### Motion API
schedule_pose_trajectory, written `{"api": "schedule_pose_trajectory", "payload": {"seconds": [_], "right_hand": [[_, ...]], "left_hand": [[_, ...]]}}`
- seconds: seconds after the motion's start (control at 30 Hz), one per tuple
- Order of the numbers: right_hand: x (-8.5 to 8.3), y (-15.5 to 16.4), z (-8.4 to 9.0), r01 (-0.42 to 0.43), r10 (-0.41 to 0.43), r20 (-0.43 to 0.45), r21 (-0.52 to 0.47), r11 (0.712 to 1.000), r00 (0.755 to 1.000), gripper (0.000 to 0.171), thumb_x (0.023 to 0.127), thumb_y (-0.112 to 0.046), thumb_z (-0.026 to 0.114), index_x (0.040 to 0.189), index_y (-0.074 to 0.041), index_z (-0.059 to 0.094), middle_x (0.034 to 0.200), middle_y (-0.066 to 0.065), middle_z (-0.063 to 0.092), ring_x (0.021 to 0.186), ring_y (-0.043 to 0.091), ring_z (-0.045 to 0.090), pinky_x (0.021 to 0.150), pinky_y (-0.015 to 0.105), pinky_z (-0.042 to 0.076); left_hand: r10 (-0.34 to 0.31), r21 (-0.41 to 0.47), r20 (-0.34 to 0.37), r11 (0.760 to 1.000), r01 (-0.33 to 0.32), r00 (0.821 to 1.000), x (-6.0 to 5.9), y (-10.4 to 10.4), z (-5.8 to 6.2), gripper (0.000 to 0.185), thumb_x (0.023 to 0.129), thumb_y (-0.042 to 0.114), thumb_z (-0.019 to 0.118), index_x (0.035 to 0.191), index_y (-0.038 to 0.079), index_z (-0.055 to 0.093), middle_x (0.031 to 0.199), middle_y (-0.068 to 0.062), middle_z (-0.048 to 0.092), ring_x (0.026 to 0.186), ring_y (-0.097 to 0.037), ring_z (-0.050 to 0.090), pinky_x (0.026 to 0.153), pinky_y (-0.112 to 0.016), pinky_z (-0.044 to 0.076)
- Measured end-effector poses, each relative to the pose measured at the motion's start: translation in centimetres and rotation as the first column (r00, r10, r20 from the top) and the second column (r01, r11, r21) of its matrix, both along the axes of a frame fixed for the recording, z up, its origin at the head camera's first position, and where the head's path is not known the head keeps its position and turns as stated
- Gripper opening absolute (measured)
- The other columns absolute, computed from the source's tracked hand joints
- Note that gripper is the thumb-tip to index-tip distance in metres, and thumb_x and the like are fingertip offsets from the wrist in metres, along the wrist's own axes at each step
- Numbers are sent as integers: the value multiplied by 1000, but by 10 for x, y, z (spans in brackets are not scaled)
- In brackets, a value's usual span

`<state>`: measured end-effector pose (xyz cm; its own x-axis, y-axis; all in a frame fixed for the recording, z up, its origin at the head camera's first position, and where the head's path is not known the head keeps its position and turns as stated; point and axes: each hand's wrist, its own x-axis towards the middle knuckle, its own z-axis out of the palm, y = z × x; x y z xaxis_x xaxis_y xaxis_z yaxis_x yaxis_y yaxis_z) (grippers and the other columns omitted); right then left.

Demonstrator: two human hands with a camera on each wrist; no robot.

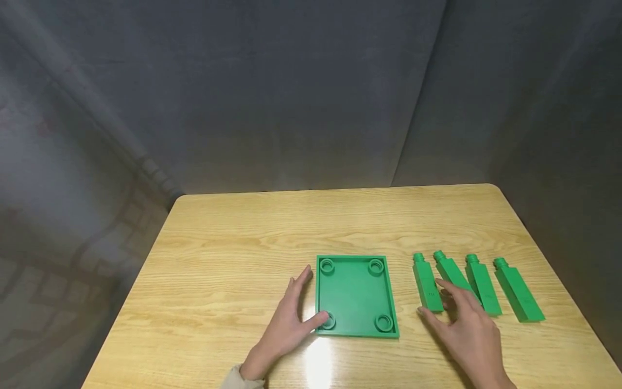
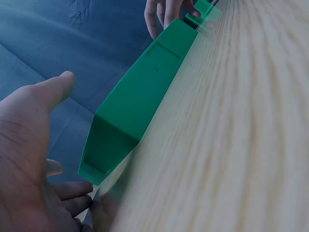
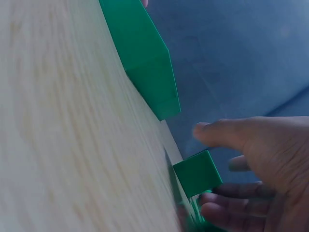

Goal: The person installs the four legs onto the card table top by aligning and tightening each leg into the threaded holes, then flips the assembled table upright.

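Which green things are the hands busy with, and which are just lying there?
Being handled:
- green tray, left hand resting at its left edge
- two left pegs, right hand reaching over them

Just lying there:
- two right pegs
- wooden table
- grey curtain

Right hand (image 3: 270,169) open, fingers beside green block (image 3: 195,173) — wooden table (image 3: 63,135)

My left hand (image 1: 286,324) lies flat, palm down, fingers extended forward, thumb spread to the right. My right hand (image 1: 466,327) hovers palm down, fingers loosely spread and slightly bent, gripping nothing.
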<state>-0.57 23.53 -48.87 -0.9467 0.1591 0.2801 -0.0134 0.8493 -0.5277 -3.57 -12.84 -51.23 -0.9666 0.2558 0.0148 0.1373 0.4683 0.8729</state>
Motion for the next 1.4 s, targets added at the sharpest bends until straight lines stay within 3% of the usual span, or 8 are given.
{"api": "schedule_pose_trajectory", "payload": {"seconds": [0.1,0.23,0.37,0.47,0.67,0.8,1.07,1.4], "right_hand": [[0,1,-1,-10,9,67,19,1000,998,76,80,-35,101,142,-5,69,124,31,71,104,59,71,72,76,59],[-2,1,-2,-13,11,69,36,999,998,74,79,-32,101,139,-4,70,122,33,73,102,59,71,72,75,59],[-2,1,-3,-14,12,52,41,999,999,70,77,-27,102,135,-3,72,93,17,73,76,34,68,60,50,58],[-3,1,-3,-18,16,51,40,999,999,67,76,-23,103,133,-3,73,78,-2,61,67,13,53,56,32,44],[-4,3,-4,-19,17,83,22,1000,996,69,78,-23,102,135,1,71,74,-6,59,65,10,52,56,32,44],[-4,3,-4,-10,8,84,27,1000,996,68,77,-25,103,130,5,72,73,-5,59,63,8,51,54,30,44],[-4,0,-7,20,-22,82,19,1000,996,59,78,-27,103,113,10,73,79,2,64,62,10,52,51,28,42],[-3,-3,-6,63,-62,66,-12,998,996,42,81,-18,99,102,8,74,76,6,69,60,13,59,52,36,51]], "left_hand": [[-17,-59,7,998,17,1000,1,1,-1,108,95,53,85,179,24,24,181,-6,33,169,-50,9,132,-77,12],[-63,-135,-27,989,59,998,1,2,-1,119,89,60,86,179,19,21,183,-7,26,170,-41,13,137,-67,10],[-95,-180,-44,980,86,994,1,2,-1,127,84,64,89,179,17,20,184,-8,25,171,-38,15,138,-63,10],[-100,-200,-48,976,88,994,2,2,-2,130,81,66,89,179,16,20,184,-9,25,171,-39,15,137,-65,10],[-93,-227,-46,971,80,995,3,2,-1,139,74,72,92,179,17,21,183,-13,25,169,-45,14,135,-67,13],[-104,-245,-52,965,88,993,2,3,-2,145,70,72,95,180,17,19,183,-12,25,170,-41,13,137,-63,11],[-127,-261,-75,960,103,989,1,3,-2,141,73,71,93,180,17,18,183,-13,26,170,-39,17,138,-62,11],[-132,-261,-91,960,104,987,1,3,-3,139,75,71,92,179,16,19,182,-14,29,170,-38,19,138,-61,11]]}}
